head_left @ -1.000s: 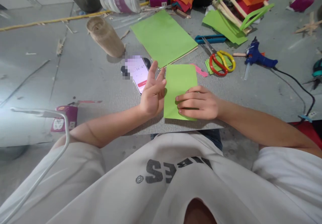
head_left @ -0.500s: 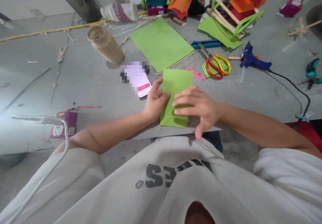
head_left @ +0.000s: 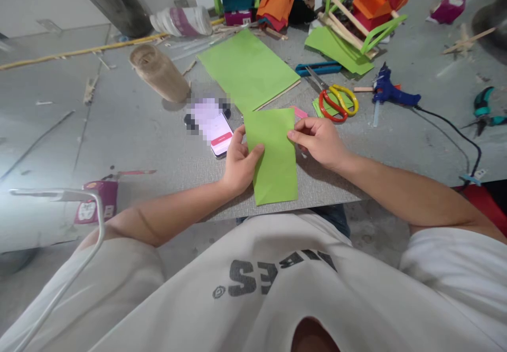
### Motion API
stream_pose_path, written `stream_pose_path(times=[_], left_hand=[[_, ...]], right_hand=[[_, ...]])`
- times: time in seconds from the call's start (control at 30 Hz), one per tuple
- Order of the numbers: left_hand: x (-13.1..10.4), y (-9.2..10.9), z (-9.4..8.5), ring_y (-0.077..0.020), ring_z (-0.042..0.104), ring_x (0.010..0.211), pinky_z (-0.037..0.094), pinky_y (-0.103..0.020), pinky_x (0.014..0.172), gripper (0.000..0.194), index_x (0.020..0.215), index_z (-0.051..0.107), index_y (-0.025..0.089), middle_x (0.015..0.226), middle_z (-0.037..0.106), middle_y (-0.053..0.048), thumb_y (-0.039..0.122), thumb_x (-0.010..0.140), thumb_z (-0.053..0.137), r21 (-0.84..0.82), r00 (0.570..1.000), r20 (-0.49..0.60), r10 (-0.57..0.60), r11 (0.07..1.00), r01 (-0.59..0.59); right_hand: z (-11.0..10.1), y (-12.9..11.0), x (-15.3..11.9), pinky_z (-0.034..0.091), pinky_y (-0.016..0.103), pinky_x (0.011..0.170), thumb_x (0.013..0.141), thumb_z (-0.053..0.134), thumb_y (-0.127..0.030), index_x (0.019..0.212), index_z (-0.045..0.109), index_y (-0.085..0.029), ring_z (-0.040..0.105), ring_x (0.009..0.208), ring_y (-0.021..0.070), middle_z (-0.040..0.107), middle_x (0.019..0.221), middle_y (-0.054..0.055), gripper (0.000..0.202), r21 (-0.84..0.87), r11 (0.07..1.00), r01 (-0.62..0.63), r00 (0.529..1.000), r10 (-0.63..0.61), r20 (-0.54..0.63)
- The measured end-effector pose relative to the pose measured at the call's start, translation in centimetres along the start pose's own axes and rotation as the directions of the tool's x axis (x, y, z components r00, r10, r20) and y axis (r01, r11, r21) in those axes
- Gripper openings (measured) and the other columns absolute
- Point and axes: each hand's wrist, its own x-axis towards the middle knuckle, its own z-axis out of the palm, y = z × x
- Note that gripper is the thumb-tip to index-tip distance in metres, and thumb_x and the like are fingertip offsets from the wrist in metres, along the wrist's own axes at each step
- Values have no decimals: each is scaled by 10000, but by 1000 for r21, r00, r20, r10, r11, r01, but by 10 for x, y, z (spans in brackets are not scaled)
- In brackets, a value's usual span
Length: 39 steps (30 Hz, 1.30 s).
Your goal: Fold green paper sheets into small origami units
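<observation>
A rectangular piece of green paper [head_left: 274,167] is held upright-lengthwise between my hands, over the table's near edge. My left hand [head_left: 241,162] grips its left side, thumb on top and fingers behind. At the upper right edge, my right hand [head_left: 320,140] pinches the paper between thumb and fingers. A lit phone [head_left: 222,138], partly blurred out, lies left of the paper. Beyond it rests a larger green sheet [head_left: 249,69] with a thin wooden edge showing. A pink piece [head_left: 300,112] peeks out behind the held paper.
Scissors [head_left: 336,102] with red and yellow handles lie right of centre, near a blue cutter [head_left: 319,68]. Farther right are a blue glue gun [head_left: 396,91] and pliers [head_left: 484,110]. A brown bottle [head_left: 160,75] stands at left. Paper-and-stick models [head_left: 372,17] sit at the back.
My right hand has moved from hovering over the paper to its right edge and taken hold there. The paper has turned slightly. The whole view has shifted a little.
</observation>
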Motion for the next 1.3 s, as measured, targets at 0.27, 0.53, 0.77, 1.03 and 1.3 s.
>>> stream_pose_path(times=[0.27, 0.53, 0.77, 1.03, 1.3], left_hand=[[3, -24, -8, -402, 852, 1530, 793, -614, 1194, 734, 1775, 450, 366, 1630, 804, -181, 576, 1167, 802, 271, 994, 56, 90, 957, -102], [-8, 11, -11, -474, 472, 1918, 288, -816, 1612, 589, 1802, 610, 283, 1898, 641, -204, 458, 1241, 629, 772, 873, 456, 173, 412, -484], [-4, 9, -5, -534, 341, 1982, 312, -808, 1585, 807, 1929, 527, 192, 2097, 385, -282, 676, 1284, 561, 768, 776, 619, -120, 303, -565], [-6, 5, -9, -582, 267, 1994, 224, -768, 1596, 1133, 2005, 410, 167, 2135, 267, -299, 926, 1187, 603, 752, 747, 651, -132, 240, -614], [-4, 2, -13, -598, 239, 1995, 200, -760, 1592, 1256, 2030, 350, 188, 2148, 232, -288, 1027, 1128, 597, 743, 742, 659, -125, 264, -615]], right_hand=[[-6, 9, 7, 556, 367, 679, 851, 1067, -520, 952, 686, -267, 661, 725, 195, 728, 835, 6, 469, -67, 998, -12, 997, 17, 80], [-16, 28, 11, 638, 512, 1025, 937, 868, -233, 1512, 748, -254, 787, 936, 305, 840, 994, 24, 587, -646, 746, 163, 986, -146, 80], [-24, 24, 11, 630, 564, 1082, 1187, 736, -465, 1490, 881, -262, 815, 1274, 418, 878, 1454, 167, 392, -834, 507, 219, 975, -77, 209], [-58, 28, 1, 561, 702, 1324, 1126, 843, -737, 1778, 721, -335, 649, 1604, 532, 693, 1765, 189, 776, -781, 461, 420, 898, -86, 432], [-68, 15, -50, 323, 906, 1487, 1028, 937, -719, 1982, 407, -397, 374, 1870, 641, 347, 2095, 182, 1137, -724, 475, 500, 841, -67, 537]])
